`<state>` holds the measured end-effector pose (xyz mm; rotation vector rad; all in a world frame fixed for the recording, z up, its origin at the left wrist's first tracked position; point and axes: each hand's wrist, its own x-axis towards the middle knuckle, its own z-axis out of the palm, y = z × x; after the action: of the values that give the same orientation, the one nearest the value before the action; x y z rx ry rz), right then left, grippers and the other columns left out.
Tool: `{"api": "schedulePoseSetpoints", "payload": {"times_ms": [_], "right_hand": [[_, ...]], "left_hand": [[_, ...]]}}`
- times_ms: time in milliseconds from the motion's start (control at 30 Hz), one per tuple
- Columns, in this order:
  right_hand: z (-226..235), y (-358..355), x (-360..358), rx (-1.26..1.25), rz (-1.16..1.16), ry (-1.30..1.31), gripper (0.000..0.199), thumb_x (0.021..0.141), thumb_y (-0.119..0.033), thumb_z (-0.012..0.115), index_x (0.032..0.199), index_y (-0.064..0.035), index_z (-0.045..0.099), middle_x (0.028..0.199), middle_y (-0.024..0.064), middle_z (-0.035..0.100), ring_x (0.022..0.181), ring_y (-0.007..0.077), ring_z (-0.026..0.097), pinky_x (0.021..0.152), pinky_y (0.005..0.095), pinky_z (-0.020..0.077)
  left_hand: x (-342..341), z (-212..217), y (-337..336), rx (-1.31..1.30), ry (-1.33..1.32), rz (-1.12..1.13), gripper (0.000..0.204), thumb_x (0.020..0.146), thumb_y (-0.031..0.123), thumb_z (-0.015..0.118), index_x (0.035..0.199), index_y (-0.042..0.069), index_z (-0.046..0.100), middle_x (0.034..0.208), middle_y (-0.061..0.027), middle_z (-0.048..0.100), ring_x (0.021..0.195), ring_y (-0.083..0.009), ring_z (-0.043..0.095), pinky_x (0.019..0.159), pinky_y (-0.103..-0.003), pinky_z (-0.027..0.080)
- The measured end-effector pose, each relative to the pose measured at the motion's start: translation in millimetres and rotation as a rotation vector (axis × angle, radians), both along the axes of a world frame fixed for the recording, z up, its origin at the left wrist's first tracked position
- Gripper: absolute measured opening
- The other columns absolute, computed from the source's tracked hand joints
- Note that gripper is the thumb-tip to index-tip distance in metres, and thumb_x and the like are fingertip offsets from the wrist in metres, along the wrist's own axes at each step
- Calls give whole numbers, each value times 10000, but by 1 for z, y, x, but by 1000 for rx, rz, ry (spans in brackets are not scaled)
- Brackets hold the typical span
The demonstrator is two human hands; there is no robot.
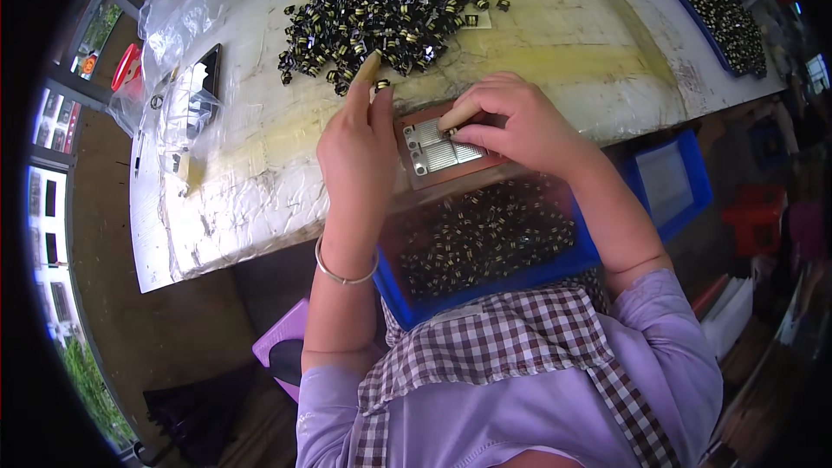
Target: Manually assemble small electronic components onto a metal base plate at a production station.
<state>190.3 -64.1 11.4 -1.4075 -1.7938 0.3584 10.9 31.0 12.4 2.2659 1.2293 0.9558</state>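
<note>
My left hand [355,143] reaches to the near edge of a heap of small black-and-yellow parts [381,4]. Its index finger, wearing a pale finger cot, is stretched out, with the thumb apart from it. One loose part [382,84] sits at the thumb tip; I cannot tell whether it is gripped. Over a ribbed metal plate [425,156] on a reddish-brown board [433,179], my right hand [520,121] is closed in a pinch. A small dark-and-yellow part [451,132] shows at its fingertips, mostly hidden by them, low against the plate.
Below the table's front edge, a blue bin [394,290] holds many similar parts. A blue tray [715,26] of parts lies far right, and another blue tray [698,169] stands lower right. A phone [206,78] and clear plastic bags [178,13] lie left.
</note>
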Motion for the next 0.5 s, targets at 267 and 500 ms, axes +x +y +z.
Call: {"api": "schedulePoseSetpoints", "payload": {"times_ms": [267, 500], "right_hand": [[5, 2, 2, -49, 60, -25, 129, 747, -89, 736, 875, -100, 731, 828, 34, 678, 831, 219, 622, 857, 340, 447], [4, -2, -4, -54, 16, -19, 128, 746, -81, 734, 873, -73, 720, 813, 56, 649, 810, 236, 606, 802, 355, 463]], "left_hand": [[3, -13, 7, 239, -21, -87, 151, 844, 104, 675, 993, 82, 662, 855, -89, 620, 795, -306, 608, 717, -393, 487], [-5, -5, -18, -86, -137, -224, 151, 779, 52, 707, 928, 46, 685, 902, -91, 656, 819, -289, 618, 751, -387, 502]]}}
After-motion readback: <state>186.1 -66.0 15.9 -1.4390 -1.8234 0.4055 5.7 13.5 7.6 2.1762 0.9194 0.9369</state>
